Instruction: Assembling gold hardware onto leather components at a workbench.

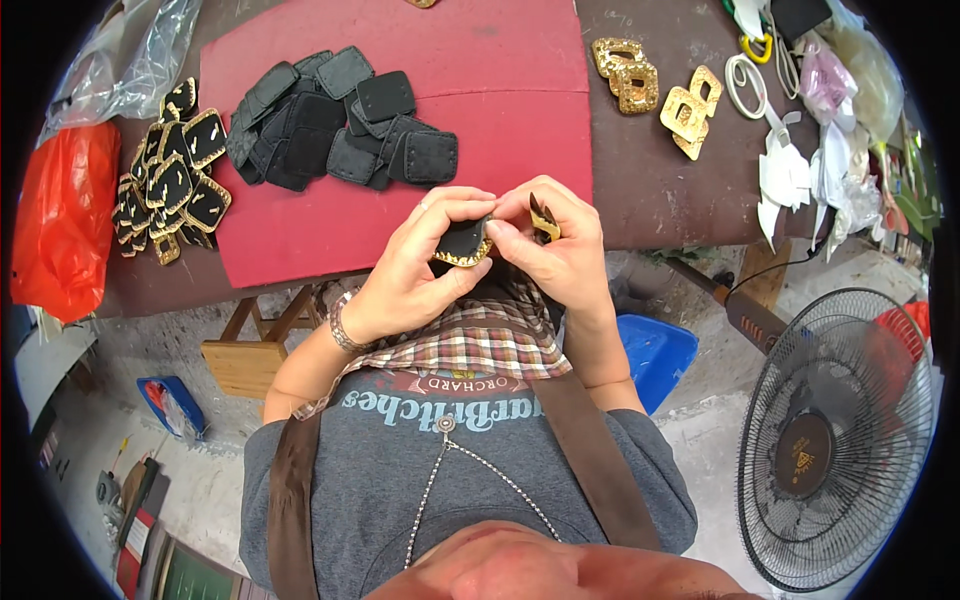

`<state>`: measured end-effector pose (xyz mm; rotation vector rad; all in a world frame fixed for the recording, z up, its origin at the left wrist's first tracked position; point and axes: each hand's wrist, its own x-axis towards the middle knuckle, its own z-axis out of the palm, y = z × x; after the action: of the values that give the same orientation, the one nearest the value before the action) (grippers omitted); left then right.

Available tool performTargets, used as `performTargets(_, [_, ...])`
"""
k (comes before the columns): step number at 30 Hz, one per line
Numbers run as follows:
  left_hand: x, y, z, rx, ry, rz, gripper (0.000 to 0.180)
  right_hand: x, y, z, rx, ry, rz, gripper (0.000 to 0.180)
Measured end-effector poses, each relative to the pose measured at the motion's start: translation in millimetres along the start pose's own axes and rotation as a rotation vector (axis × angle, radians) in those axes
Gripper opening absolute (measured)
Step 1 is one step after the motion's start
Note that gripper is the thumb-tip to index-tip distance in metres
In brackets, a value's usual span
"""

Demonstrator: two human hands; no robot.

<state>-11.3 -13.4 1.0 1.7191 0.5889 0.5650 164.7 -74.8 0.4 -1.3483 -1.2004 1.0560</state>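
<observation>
My left hand [405, 262] is closed around a black patch with a gold ornate rim [462, 240], held above the near edge of the table. My right hand [560, 240] is closed too, thumb and fingertip pressed at the right side of that patch. A curved gold-and-dark piece [544, 218] shows between its fingers; its kind is unclear. Beyond my hands lies a heap of plain black patches [320, 125] on the red mat [480, 60]. To the left is a pile of gold-rimmed black patches [172, 180].
Bare gold buckle frames [632, 82] and more gold frames [688, 115] lie to the right on the brown table [680, 190]. A red plastic bag [65, 220] sits far left. Plastic bags [840, 90] and white scraps [785, 175] crowd the far right. A standing fan [840, 440] is at lower right.
</observation>
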Motion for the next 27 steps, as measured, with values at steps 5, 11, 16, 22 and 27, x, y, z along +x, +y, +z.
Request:
performTargets(5, [-15.8,-9.0,7.4,-0.552,0.108,-0.219,0.032,-3.2,-2.2,6.9,0.145,-0.048,0.168,0.020])
performTargets(11, [-12.2,-22.2,3.1,-0.569,0.266,-0.005,0.029,-3.2,-9.1,17.7,0.502,0.076,0.422,0.021])
performTargets(16, [2.3,6.1,13.4,-0.483,0.423,-0.026,0.029,-5.9,-5.8,12.6,0.088,-0.006,0.100,0.018])
performTargets(22, [-12.2,-1.4,4.5,-0.616,0.210,-0.281,0.028,-6.1,-5.6,15.4,-0.010,0.109,-0.141,0.020])
performTargets(27, [-12.7,-9.1,11.6,-0.657,0.284,-0.129,0.025,-10.9,-13.8,20.2,-0.128,0.126,-0.283,0.022])
